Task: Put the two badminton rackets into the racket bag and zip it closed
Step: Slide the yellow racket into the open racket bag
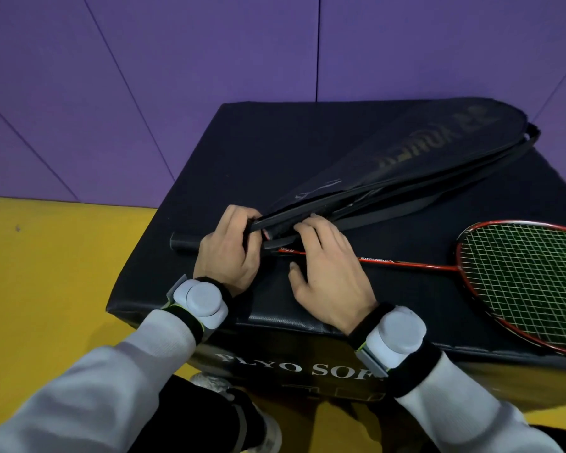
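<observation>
The left hand [229,253] is clenched on the narrow end of the black racket bag [422,148], fingers curled over its edge near the middle of the plyo box [242,152]; the right hand [327,273] lies loose and flat just beside it, fingertips touching the bag's lower edge, thumb spread apart on the box top, grasping nothing; the bag runs slantwise from the hands to the box's far right corner, its strap trailing along its near side; a red racket [520,276] lies outside the bag along the near right part of the box, head at the right edge, shaft passing under the right hand, black handle [183,242] sticking out left of the left hand; whether a second racket is inside the bag cannot be told; both forearms in grey sleeves reach over the near edge, each wrist wearing a grey device [203,299] on a black band; purple mats [177,60] stand behind, yellow floor [46,273] to the left.
</observation>
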A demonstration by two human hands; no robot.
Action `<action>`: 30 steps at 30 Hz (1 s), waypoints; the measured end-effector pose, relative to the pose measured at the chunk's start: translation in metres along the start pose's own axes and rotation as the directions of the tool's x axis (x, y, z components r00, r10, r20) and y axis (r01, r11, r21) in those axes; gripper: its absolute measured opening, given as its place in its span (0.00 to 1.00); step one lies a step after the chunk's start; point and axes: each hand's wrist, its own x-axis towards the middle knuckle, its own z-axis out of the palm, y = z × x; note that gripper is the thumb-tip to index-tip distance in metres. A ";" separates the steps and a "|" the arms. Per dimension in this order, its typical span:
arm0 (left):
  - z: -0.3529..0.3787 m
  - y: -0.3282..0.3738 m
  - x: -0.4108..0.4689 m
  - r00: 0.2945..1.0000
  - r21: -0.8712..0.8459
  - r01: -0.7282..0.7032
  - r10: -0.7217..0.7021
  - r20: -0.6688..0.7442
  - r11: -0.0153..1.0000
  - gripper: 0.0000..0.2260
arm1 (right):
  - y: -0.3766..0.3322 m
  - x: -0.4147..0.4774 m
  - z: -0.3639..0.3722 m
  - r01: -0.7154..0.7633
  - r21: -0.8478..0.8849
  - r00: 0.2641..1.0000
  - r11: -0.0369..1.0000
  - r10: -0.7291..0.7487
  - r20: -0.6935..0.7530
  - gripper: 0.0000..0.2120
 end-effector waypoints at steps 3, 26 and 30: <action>0.001 0.001 0.000 1.000 0.058 0.007 -0.009 0.020 0.998 0.11 | 0.002 0.001 0.001 0.005 -0.046 1.000 0.999 -0.005 0.011 0.26; 0.007 -0.007 0.005 0.994 0.097 0.092 -0.097 0.043 0.991 0.13 | -0.002 0.029 0.010 -0.002 -0.174 0.997 0.985 0.016 0.079 0.26; 0.007 -0.009 0.009 0.984 0.198 0.171 -0.176 0.009 0.965 0.17 | 0.005 0.026 0.004 0.012 -0.053 0.994 0.999 -0.006 0.108 0.29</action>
